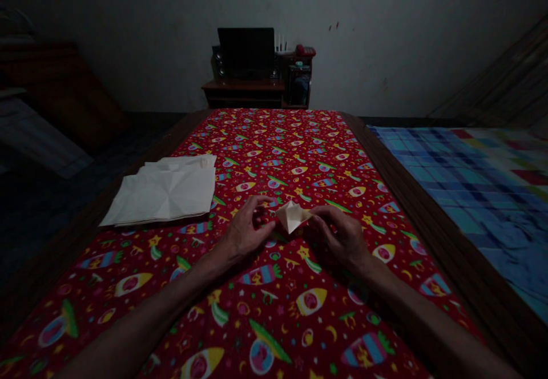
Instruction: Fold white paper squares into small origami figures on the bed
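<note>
Currently, 2 bare hands are working over a red patterned cloth (282, 168), with 1 small folded paper piece (292, 217) sitting between them. The right hand (342, 233) is gripping the piece at its right tip, with the thumb and forefinger pinching together and the other fingers curling inward. The left hand (249, 228) is standing partly open at the opposite side; its thumb and forefinger are spreading apart around the left corner without gripping it. Whether a left fingertip is touching the paper cannot be told. The piece is showing pale, angled facets and is pointing downward at its front; contact with the cloth is remaining unclear.

A stack of creased paper sheets (165, 190) is lying to the left of the left hand. Beyond the far edge, a dark monitor (246, 52) is standing on a wooden desk (244, 85).
</note>
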`<state>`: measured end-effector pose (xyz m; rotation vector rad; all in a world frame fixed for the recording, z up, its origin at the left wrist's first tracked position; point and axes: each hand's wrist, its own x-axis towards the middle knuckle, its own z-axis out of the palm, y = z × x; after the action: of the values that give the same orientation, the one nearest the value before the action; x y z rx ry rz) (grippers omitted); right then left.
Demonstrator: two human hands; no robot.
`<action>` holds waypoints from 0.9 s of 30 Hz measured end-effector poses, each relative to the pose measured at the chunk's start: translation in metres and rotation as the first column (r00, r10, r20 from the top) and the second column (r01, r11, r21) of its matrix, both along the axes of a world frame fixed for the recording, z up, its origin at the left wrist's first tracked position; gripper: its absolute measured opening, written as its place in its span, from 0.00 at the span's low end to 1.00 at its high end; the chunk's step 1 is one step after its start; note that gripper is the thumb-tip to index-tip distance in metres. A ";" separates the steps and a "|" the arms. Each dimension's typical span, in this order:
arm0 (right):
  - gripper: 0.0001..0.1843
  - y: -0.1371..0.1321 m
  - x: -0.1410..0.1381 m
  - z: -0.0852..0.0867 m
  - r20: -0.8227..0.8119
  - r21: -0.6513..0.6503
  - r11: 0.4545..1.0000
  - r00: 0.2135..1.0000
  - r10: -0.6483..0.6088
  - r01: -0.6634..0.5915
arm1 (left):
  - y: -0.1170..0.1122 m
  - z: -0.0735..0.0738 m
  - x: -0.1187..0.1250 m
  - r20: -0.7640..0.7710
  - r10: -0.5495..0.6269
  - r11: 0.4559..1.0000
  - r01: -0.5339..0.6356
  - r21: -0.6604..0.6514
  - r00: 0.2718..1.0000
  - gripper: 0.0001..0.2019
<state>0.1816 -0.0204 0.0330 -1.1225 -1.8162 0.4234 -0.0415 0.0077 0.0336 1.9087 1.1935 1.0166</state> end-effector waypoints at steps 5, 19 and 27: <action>0.06 0.002 0.001 -0.006 0.145 0.114 0.989 0.986 0.076 -0.093 | -0.005 0.003 -0.001 -0.103 -0.233 0.944 0.251 0.213 0.967 0.32; 0.07 -0.001 0.002 -0.012 0.174 0.002 0.993 0.978 0.117 -0.119 | 0.002 -0.009 -0.005 -0.210 -0.147 0.953 0.195 0.232 0.967 0.07; 0.07 0.003 0.008 -0.013 0.208 -0.106 0.993 0.975 0.079 -0.057 | 0.008 -0.013 -0.013 -0.279 -0.092 0.929 0.183 0.320 0.956 0.10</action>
<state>0.1897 -0.0171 0.0198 -1.2148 -2.0436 0.4529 -0.0545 0.0159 0.0206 2.4280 1.0500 0.9674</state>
